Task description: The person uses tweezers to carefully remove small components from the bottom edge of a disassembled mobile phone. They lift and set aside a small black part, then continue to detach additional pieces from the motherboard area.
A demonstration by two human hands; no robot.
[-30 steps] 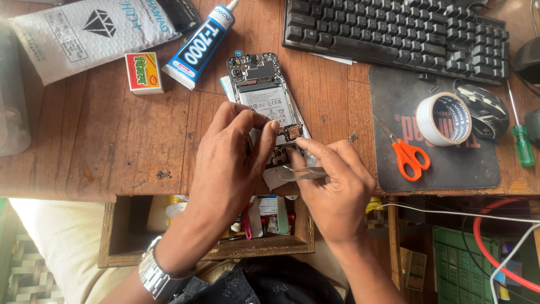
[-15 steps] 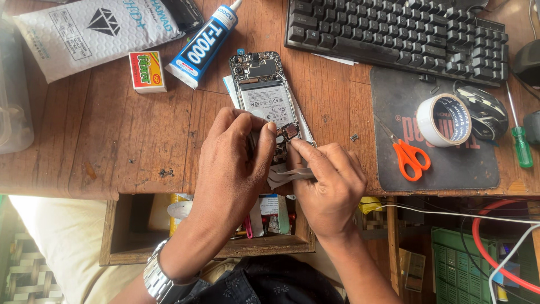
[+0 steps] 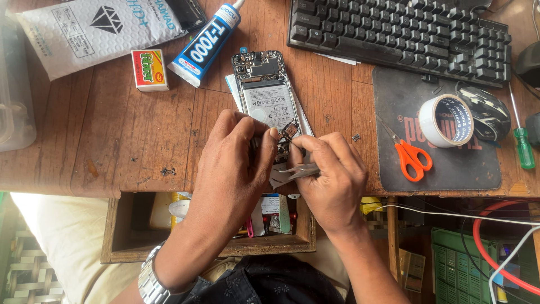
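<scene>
An opened smartphone (image 3: pixel 266 93) lies back-side up on the wooden table (image 3: pixel 112 135), its battery and circuit board bare, a little far of the two hands. The left hand (image 3: pixel 233 169) rests over the phone's near end, fingers curled together and pressing down on it, thumb tip beside a small copper-coloured part at the lower board. The right hand (image 3: pixel 332 180) has its fingers pinched shut on metal tweezers (image 3: pixel 292 171), whose tips point left toward that same near end; exactly what the tips touch is hidden behind the left thumb.

The risks sit right there. A slip of the tweezers could scratch the board, tear a thin flex cable or poke the battery, since steel points are working close to all three. A loose screw or tiny part (image 3: pixel 356 137) could roll off the near edge into the open drawer (image 3: pixel 129 225) below. If the left hand's pressure eases, the phone may swivel on the paper under it. The glue tube (image 3: pixel 205 39), far left, and the orange scissors (image 3: pixel 409 157), right, lie well apart.
</scene>
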